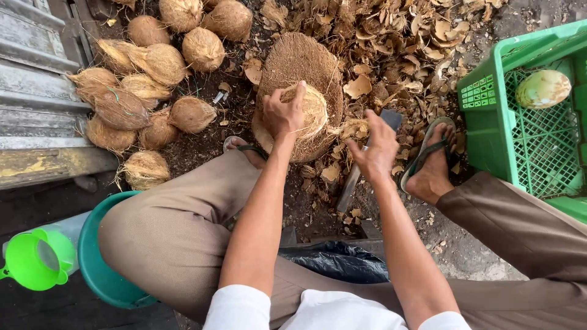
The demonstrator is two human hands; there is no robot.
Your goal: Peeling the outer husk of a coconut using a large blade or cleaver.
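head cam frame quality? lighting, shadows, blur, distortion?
Head view: soft, even daylight, no glare or hard shadows; left hand on the coconut is sharp; right hand and the cleaver look slightly softened, maybe motion blur; wide-angle stretch at the edges, seen in the green crate and knees; dark soil and the black bag lose shadow detail.

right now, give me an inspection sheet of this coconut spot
surface: dirt ground strewn with husk chips; round wooden block serves as the chopping base
job's things: coconut on the block; cleaver; pile of unhusked coconuts to the left
clutter: shell scraps; black bag
grippers: left hand grips the coconut; right hand closed on the cleaver
cables: nothing seen
surroundings: green crate holding one peeled coconut; teal basin; green funnel
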